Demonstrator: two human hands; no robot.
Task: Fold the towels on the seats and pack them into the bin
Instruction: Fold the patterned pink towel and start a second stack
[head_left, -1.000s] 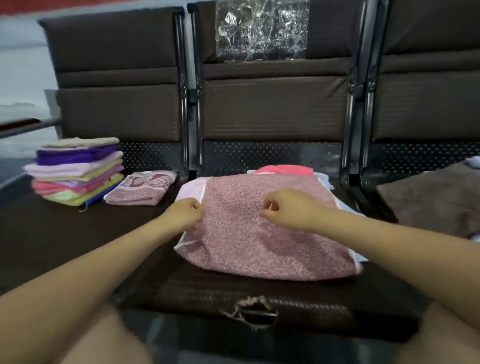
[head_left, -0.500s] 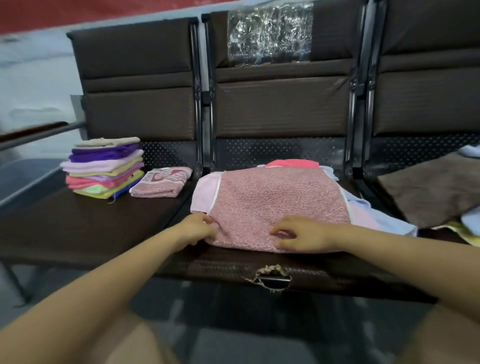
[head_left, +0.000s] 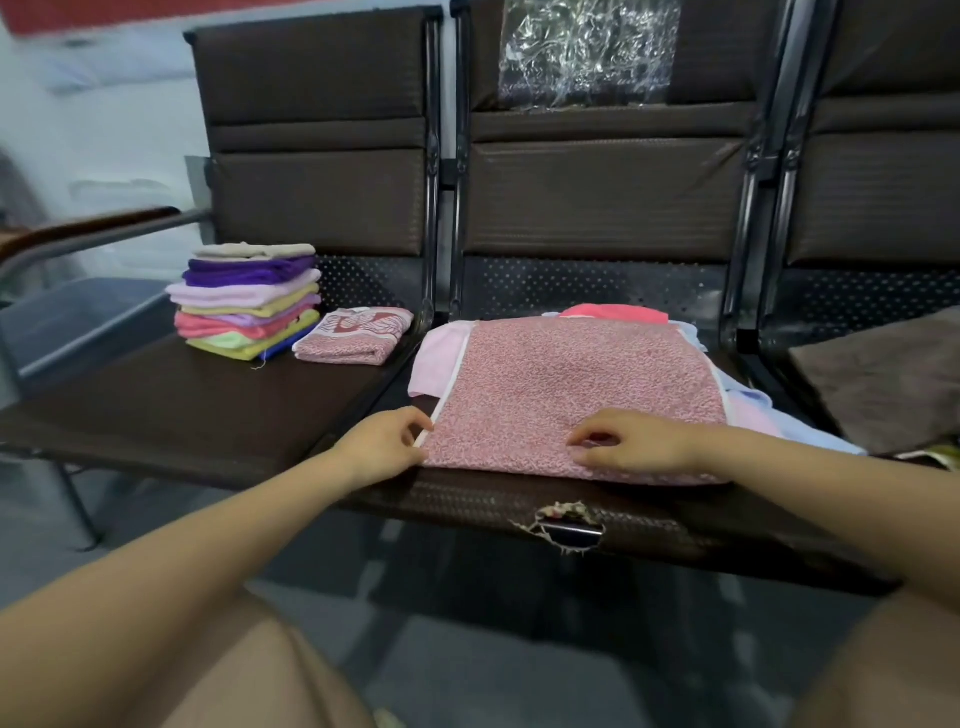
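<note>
Both hands have come down from the middle of the speckled pink towel (head_left: 571, 384) to its near edge, and the view has swung so that more of the left seat shows. On the middle seat (head_left: 649, 525) the towel lies spread over a pile of unfolded ones, pale pink, coral and light blue showing at its borders. The left hand (head_left: 387, 441) has its grip closed in a pinch on the white-trimmed near-left corner; the right hand (head_left: 631, 441) rests on the near edge with fingers curled, thumb and forefinger apparently nipping the cloth, though how firmly I cannot tell. By my reckoning the task is partly done: a stack of folded towels (head_left: 247, 301) in beige, purple, lilac, yellow, pink and green stands on the left seat (head_left: 171, 410), with a folded patterned pink towel (head_left: 356, 335) just beside it. Left to do are this towel, the pile beneath, and a brown towel (head_left: 893, 374) with others on the right seat. A grey bin (head_left: 72, 322) seems to sit beyond the left seat; its inside is too blurred to judge, so packing appears not yet begun.
</note>
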